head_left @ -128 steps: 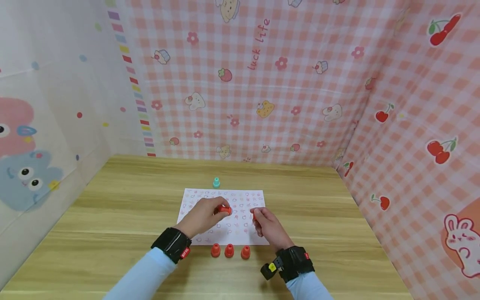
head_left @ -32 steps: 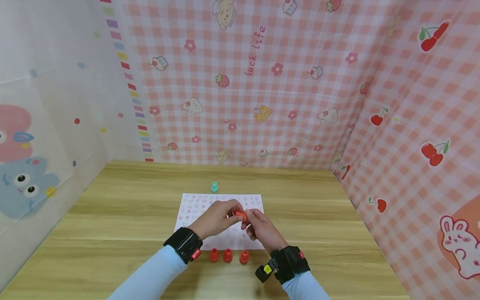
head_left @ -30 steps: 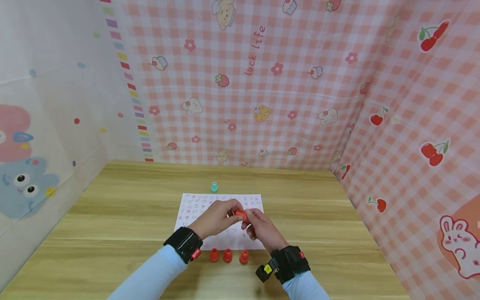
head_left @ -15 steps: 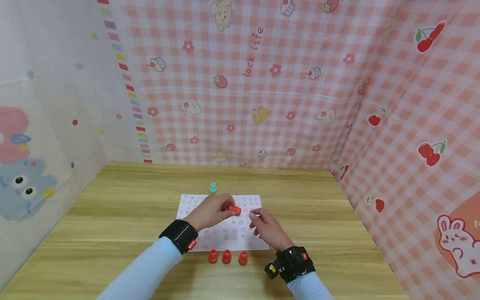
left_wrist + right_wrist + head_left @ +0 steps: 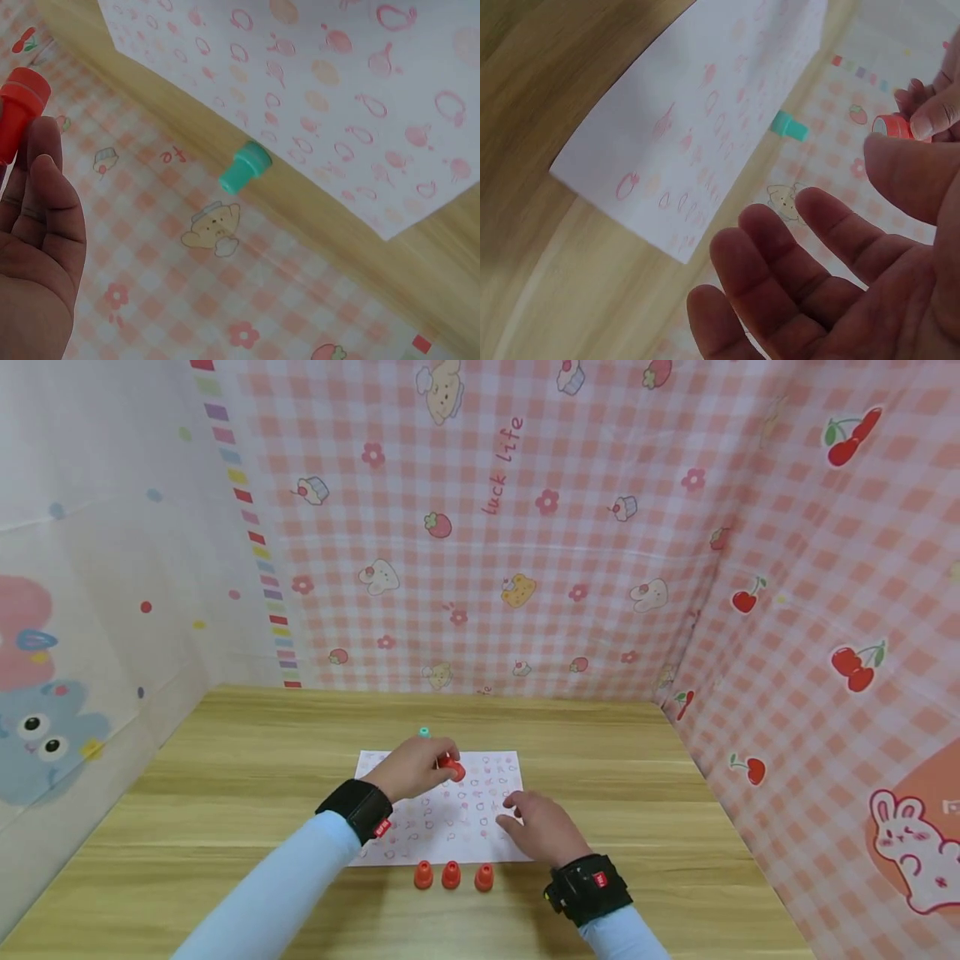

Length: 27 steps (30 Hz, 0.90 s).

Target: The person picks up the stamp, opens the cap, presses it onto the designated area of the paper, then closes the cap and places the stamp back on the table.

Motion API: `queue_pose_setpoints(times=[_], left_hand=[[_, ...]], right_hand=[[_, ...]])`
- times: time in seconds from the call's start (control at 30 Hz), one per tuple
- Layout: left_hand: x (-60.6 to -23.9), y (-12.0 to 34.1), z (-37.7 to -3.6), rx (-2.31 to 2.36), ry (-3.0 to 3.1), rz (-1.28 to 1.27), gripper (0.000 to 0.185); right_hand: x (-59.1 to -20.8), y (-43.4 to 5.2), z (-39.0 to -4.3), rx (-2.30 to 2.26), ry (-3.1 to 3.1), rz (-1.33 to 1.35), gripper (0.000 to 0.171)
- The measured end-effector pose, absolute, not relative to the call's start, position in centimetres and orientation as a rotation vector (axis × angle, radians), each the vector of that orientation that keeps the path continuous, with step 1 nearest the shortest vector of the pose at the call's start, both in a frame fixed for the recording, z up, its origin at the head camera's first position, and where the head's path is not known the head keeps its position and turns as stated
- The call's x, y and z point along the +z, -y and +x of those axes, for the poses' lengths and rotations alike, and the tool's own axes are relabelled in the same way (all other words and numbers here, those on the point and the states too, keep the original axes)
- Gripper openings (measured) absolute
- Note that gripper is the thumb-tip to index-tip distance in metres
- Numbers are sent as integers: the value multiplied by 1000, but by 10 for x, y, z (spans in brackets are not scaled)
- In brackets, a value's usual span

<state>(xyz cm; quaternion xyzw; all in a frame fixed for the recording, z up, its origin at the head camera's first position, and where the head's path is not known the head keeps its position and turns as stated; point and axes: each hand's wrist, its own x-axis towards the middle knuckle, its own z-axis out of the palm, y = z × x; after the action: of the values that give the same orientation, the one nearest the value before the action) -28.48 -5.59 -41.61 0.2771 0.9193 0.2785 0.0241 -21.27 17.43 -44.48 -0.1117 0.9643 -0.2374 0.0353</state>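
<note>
My left hand (image 5: 408, 770) pinches a red toy stamp (image 5: 456, 770) between thumb and fingers, held over the far half of a white sheet of paper (image 5: 480, 852). In the left wrist view the stamp (image 5: 24, 105) shows a broad end and a narrower handle. Its round end also appears in the right wrist view, beyond my right thumb. My right hand (image 5: 546, 828) hovers at the paper's right edge, fingers loosely bent and apart, nothing between them. Rows of small pinkish fruit-like prints cover the sheet.
Three red stamps (image 5: 451, 875) stand upright in a row along the near edge of the paper. A teal stamp (image 5: 247, 166) stands just beyond its far edge, partly hidden by my left hand in the head view. Patterned cloth (image 5: 480, 552) walls the wooden table.
Both hands met at the red stamp about a second ago, then parted. The left hand moved left and away with the stamp. The right hand, which earlier pinched a small red piece, has loosened.
</note>
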Motion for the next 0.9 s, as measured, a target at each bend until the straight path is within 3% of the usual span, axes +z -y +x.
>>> queue_pose_setpoints(times=[0.37,0.9], left_hand=[[-408,51,-308,666,-2940,881,18],[-410,44,-347,442,-3033,885,21]], right_hand=[[-447,-176,-211,-415,-3041,-375,31],[-451,-179,-206,-410,-3010,-341,30]])
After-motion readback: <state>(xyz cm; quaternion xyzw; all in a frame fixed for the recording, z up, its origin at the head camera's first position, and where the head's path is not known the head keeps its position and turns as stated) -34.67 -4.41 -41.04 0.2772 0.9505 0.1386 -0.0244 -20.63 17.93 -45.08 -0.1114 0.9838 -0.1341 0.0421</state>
